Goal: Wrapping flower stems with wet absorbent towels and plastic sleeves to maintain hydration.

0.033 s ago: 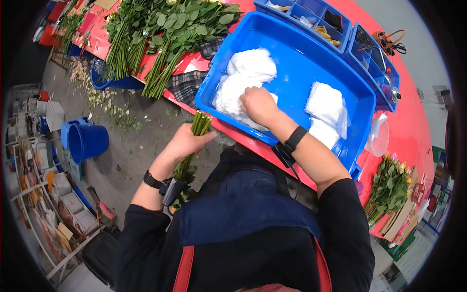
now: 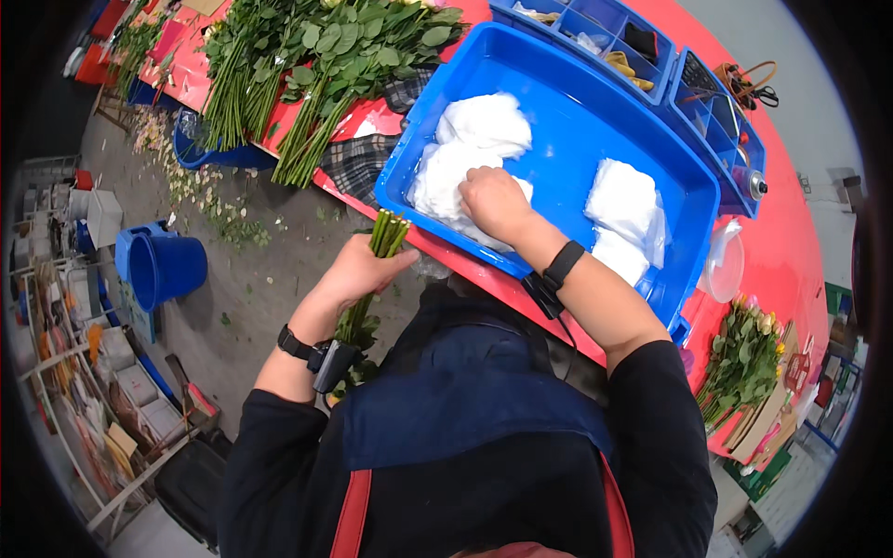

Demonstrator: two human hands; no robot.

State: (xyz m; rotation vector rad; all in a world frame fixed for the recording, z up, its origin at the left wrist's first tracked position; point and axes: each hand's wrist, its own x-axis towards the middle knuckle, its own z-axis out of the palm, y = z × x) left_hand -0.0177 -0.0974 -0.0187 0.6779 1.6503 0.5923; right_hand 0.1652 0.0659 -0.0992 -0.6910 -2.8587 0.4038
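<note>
My left hand (image 2: pixel 365 267) is wrapped round a bunch of cut green flower stems (image 2: pixel 390 234), close beside the table's edge. The cut ends point up and away from me, and leaves hang below the hand. Inside a large blue tray (image 2: pixel 577 86), my right hand (image 2: pixel 496 202) has its fingers curled into a soft white wad (image 2: pixel 445 186), which looks like wet cotton or tissue. Its fingertips are hidden. Another white wad (image 2: pixel 484 123) lies against it on the far side. Folded white pads (image 2: pixel 621 193) rest at the tray's right end, partly in clear plastic.
Leafy flower bunches (image 2: pixel 344 46) lie at the far left of the red table (image 2: pixel 786 232), stems over its edge. Blue compartment boxes (image 2: pixel 665 74) stand behind the tray. More flowers (image 2: pixel 744 358) lie at right. A blue bucket (image 2: pixel 167 270) stands on the floor at left.
My left hand and the stems have shifted very slightly to the right. The right hand stays at the white wad.
</note>
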